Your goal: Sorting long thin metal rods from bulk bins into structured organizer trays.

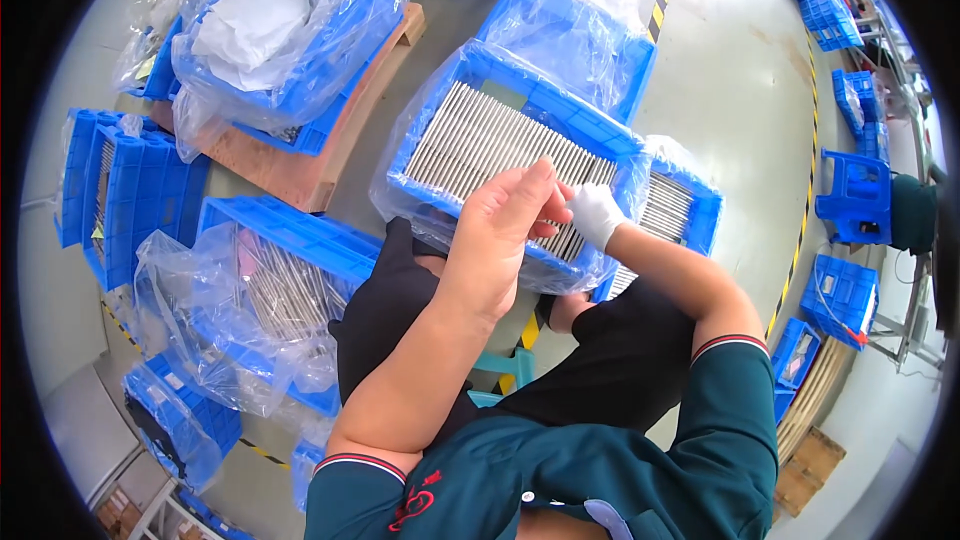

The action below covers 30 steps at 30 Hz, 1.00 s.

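A blue plastic crate (408, 155) stands before me, lined with clear film. Slim silvery metal rods (500, 140) lie side by side in it. Over its near side is my bare left hand (505, 208), fingers curled in and thumb pointing up; whatever they grip, if anything, is hidden. Close beside it on the right, my right hand (597, 217) wears a white glove and is closed, its fingertips turned toward the left hand. I cannot make out anything between its fingers. More rods (667, 208) fill a second blue crate (706, 225) to the right, partly behind my right arm.
At my left, a blue crate (290, 230) holds loosely heaped rods (285, 290) under plastic film. A film-covered crate (330, 120) rests on a wooden pallet (270, 165) at the far left. A blue stool (855, 198) stands at right, past yellow-black floor tape (812, 140).
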Motion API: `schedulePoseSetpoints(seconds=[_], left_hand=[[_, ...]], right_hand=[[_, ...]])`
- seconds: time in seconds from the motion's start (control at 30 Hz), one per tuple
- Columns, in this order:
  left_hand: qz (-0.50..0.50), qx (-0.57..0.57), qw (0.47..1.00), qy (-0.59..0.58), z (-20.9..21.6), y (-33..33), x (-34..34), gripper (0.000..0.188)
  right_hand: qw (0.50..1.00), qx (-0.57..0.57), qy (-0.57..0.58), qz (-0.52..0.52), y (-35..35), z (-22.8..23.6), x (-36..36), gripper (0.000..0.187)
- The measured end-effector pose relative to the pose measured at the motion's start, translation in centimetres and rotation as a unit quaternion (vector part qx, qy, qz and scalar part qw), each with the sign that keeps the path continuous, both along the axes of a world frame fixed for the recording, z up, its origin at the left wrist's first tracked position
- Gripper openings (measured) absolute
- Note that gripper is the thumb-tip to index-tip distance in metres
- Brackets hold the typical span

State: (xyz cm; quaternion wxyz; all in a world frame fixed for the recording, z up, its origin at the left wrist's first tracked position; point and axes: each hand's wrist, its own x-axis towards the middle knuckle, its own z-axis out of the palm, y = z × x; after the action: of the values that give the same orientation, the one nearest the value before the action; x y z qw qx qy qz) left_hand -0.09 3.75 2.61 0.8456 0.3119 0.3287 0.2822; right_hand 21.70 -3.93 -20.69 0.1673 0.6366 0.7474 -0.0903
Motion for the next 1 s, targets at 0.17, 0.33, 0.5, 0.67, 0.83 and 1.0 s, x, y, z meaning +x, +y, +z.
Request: schedulePoseSetpoints(seconds=[0.17,0.33,0.5,0.67,0.83,1.0], left_hand=[[0.009,0.002,1.000,0.010,-0.5,-0.1,-0.7,0.032],[-0.001,-0.006,1.000,0.007,-0.4,-0.2,-0.6,0.031],[0.011,-0.024,1.000,0.011,-0.1,-0.5,-0.4,0.034],[0.003,-0.035,0.999,0.013,-0.3,-0.6,-0.4,0.033],[0.012,-0.029,0.999,0.016,-0.2,-0.3,-0.5,0.034],[0.005,-0.048,0.999,0.003,-0.5,-0.9,0.4,0.031]], right_hand=[[0.993,-0.019,0.110,-0.023,0.1,5.8,-3.1,0.010],[0.986,0.011,0.155,-0.060,2.1,5.3,-0.5,0.011],[0.948,-0.022,0.140,-0.284,7.6,1.3,6.1,0.036],[0.932,-0.136,0.131,-0.311,8.6,-1.2,7.9,0.067],[0.938,-0.160,0.114,-0.287,7.6,-0.7,5.7,0.077],[0.934,-0.142,0.101,-0.312,7.2,0.2,4.7,0.071]])
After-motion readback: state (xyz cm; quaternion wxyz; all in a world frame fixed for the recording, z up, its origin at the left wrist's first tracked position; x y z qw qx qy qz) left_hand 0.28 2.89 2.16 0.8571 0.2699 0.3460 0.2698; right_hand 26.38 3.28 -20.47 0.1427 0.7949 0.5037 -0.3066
